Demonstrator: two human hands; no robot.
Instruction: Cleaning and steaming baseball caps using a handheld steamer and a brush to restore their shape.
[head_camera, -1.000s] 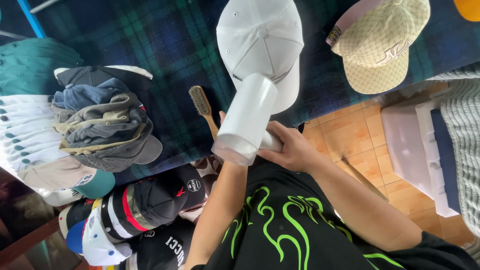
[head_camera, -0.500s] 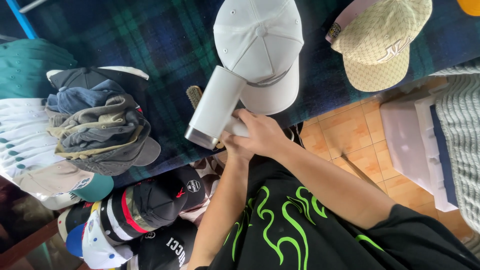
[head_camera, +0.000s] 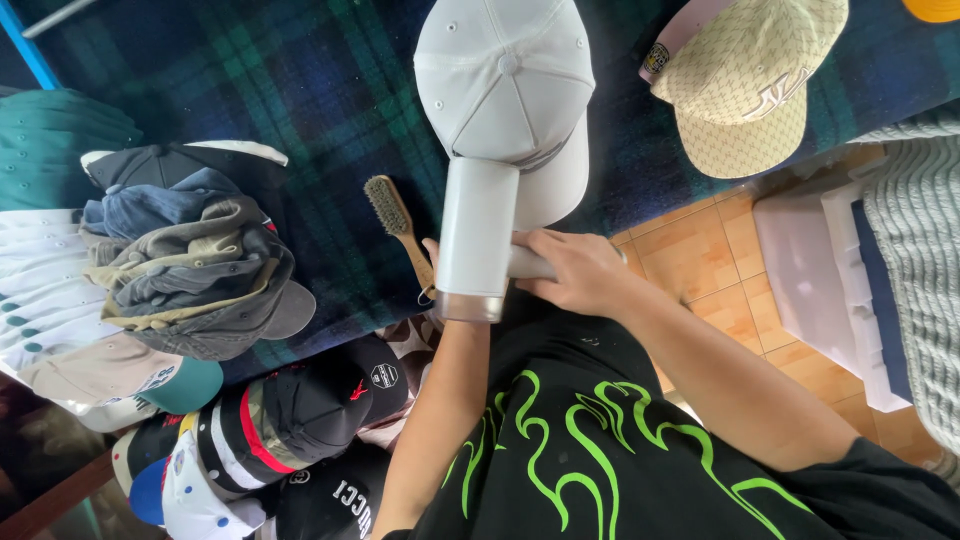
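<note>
My right hand (head_camera: 575, 270) grips the handle of a white dryer (head_camera: 475, 240), whose barrel points at the white cap (head_camera: 505, 90) lying just beyond it on the plaid cloth (head_camera: 300, 90). My left hand (head_camera: 432, 262) is mostly hidden behind the dryer, so I cannot tell its grip. A brush (head_camera: 398, 222) lies just left of the dryer. Further left sits 1 pile of caps (head_camera: 190, 265); a tan cap (head_camera: 745, 85) lies to the right.
</note>
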